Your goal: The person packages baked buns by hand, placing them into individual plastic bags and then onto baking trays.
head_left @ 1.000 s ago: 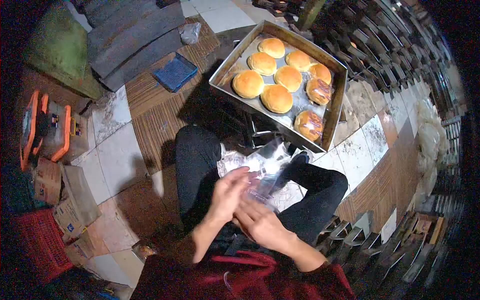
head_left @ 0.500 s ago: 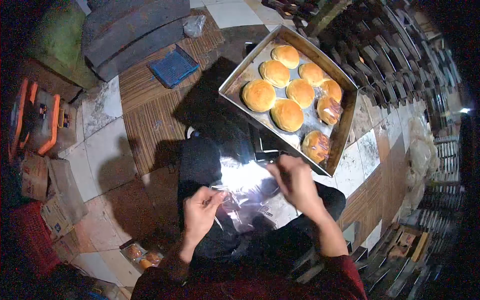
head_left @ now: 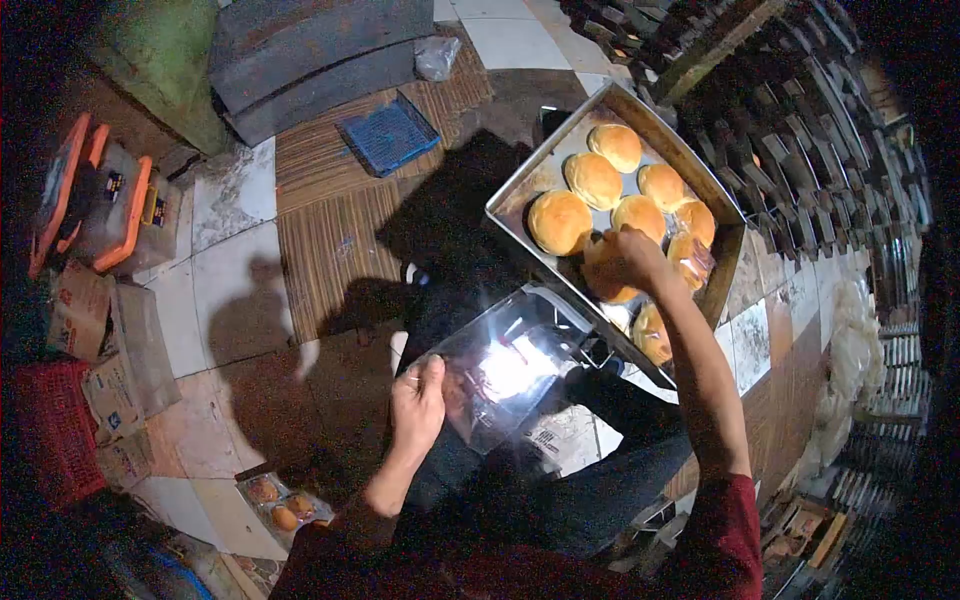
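Note:
My left hand [head_left: 418, 408] pinches the edge of a shiny clear plastic bag [head_left: 478, 402], which glares in the light above my lap. My right hand [head_left: 640, 258] reaches into a metal baking tray [head_left: 537, 258], its fingers closed on a round golden bun [head_left: 603, 272] that they partly cover. Around it in the tray sit several plain buns, among them a large bun [head_left: 560, 222] at the left. Along the tray's right side, a bun with brown streaks [head_left: 692, 262] appears to be in clear wrapping, and another streaked bun [head_left: 652, 335] lies near the lower corner.
A clear pack of buns [head_left: 284, 505] lies on the floor at lower left. A blue plastic basket [head_left: 390, 135] rests ahead on the floor. Cardboard boxes [head_left: 112, 400], a red crate [head_left: 55, 425] and an orange-edged bin [head_left: 125, 215] stand at left. Stacked metal trays [head_left: 800, 150] line the right.
My right hand has gone from the plastic up to a bun in the tray. My left hand keeps the plastic, now spread wider. The whole view has shifted somewhat.

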Available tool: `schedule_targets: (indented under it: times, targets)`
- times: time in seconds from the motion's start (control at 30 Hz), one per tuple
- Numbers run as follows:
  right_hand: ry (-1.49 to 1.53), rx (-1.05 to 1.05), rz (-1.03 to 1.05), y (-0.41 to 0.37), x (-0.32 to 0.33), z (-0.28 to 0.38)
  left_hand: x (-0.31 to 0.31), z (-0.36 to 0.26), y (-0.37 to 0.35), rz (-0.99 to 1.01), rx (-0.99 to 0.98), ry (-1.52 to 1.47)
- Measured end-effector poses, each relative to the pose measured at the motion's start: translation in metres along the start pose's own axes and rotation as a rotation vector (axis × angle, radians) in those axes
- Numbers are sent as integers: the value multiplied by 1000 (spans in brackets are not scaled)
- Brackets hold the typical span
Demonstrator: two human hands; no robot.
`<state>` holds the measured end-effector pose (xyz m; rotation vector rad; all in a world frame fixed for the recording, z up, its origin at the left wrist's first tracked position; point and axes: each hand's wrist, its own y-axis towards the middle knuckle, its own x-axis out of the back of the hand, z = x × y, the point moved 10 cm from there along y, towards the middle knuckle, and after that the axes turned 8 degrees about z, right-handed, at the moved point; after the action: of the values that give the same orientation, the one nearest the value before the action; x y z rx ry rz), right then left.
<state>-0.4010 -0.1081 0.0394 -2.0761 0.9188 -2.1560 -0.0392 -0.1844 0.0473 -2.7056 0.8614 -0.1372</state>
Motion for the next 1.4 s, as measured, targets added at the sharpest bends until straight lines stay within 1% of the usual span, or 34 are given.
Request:
schedule_targets:
  times: [0.03,0.07,0.13,0.17,0.2,0.23,0.27,0.3,0.37,0.4,0.43,0.47,0.5,0.57,0.63,0.67,0.7,0.77,0.8,0.83,0.9,0.93,0.97,1.03,1.07,1.1,1.17,1.2,1.23,1.27,1.3,1.4]
  targets:
    - [-265,124,-239,-20,16,19,-4,-10,2,39,-50,43]
    - [-266,123,-244,-31,14,17,-10,-13,-2,97,21,-59]
    - [325,-53,-53,-52,12,-7,-13,-14,-7,128,33,-100]
    - [473,-74,-41,-64,15,-19,-16,-14,-10,156,52,-140]
    - [799,-195,-110,-79,19,-31,-13,-8,-12,157,41,-138]
    - [1122,-322,-181,-102,16,-40,-14,-6,-14,195,-63,-84]
    - [1577,-229,-228,-119,17,-27,-20,-8,-18,239,-168,-33]
    - [1782,-140,-390,-136,29,-15,-29,-13,-21,260,-180,-35]
    - [2108,-163,-345,-170,26,18,-50,-34,-32,376,-293,32]
    - [2117,-177,-319,-184,11,21,-58,-29,-34,459,-281,95]
    - [2126,-189,-292,-196,8,33,-63,-33,-39,472,-295,102]
    - [2228,-247,-276,-217,6,48,-67,-41,-42,471,-317,125]
    - [2268,-180,-238,-228,9,58,-69,-49,-45,467,-340,147]
    - [2361,-102,-258,-253,8,58,-65,-66,-57,467,-353,171]
    - [2391,-64,-289,-277,23,65,-63,-65,-63,539,-274,368]
    - [2415,-40,-310,-287,29,68,-65,-71,-70,574,-211,273]
    - [2416,-31,-314,-292,27,71,-66,-73,-75,573,-218,277]
    - [2210,19,-283,-298,29,84,-73,-78,-86,639,-274,323]
    - [1989,39,-257,-303,37,93,-74,-73,-89,663,-192,310]
    - [1741,94,-322,-311,63,104,-72,-80,-93,653,-199,310]
    - [1456,164,-297,-319,68,128,-70,-82,-101,695,-116,317]
    - [1508,64,-208,-319,49,131,-66,-79,-101,702,-92,340]
    - [1549,42,-226,-321,43,132,-60,-81,-100,689,-91,337]
    - [1784,-32,-344,-322,27,120,-60,-71,-107,785,145,57]
    - [2018,-35,-371,-321,21,117,-58,-79,-117,798,198,-83]
    - [2138,-15,-388,-318,14,114,-57,-80,-119,794,195,-79]
    - [2118,36,-440,-317,12,113,-61,-88,-126,855,164,-201]
    - [2122,36,-446,-318,12,113,-60,-90,-129,823,233,-219]
    - [1931,36,-458,-321,18,111,-60,-92,-126,827,233,-216]
    - [1739,32,-466,-324,23,111,-55,-90,-121,786,236,-128]
    - [1740,27,-469,-326,23,107,-51,-89,-115,746,238,-42]
    - [2174,47,-476,-325,14,92,-47,-89,-107,715,199,52]
